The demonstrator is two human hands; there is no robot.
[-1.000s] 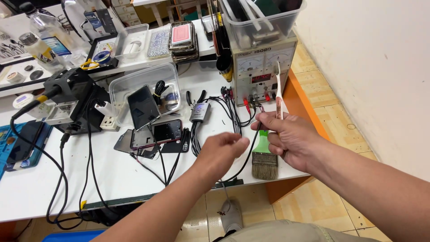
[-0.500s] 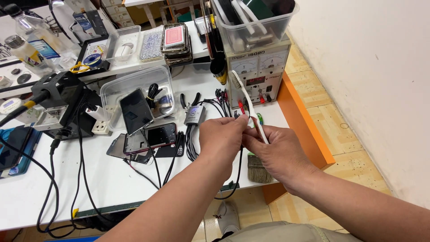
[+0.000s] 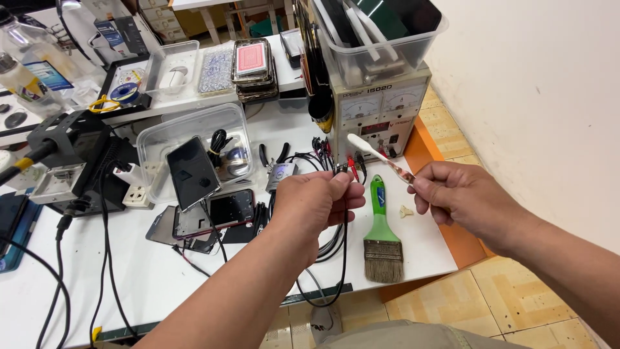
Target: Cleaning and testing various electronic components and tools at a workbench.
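We see bright, even light; soft shadows fall beneath the green-handled bristle paintbrush (image 3: 382, 232), and edges far from it bend slightly.

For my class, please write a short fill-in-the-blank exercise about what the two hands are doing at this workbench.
1. The left hand pinches a black ______ that hangs off the table edge.
2. The right hand holds a toothbrush whose head is ______ in colour.
3. Between the hands, a paintbrush with a ______ handle lies on the white table.
4. Behind the toothbrush stands a power supply with a clear plastic ______ on top.

Missing words: cable; white; green; bin
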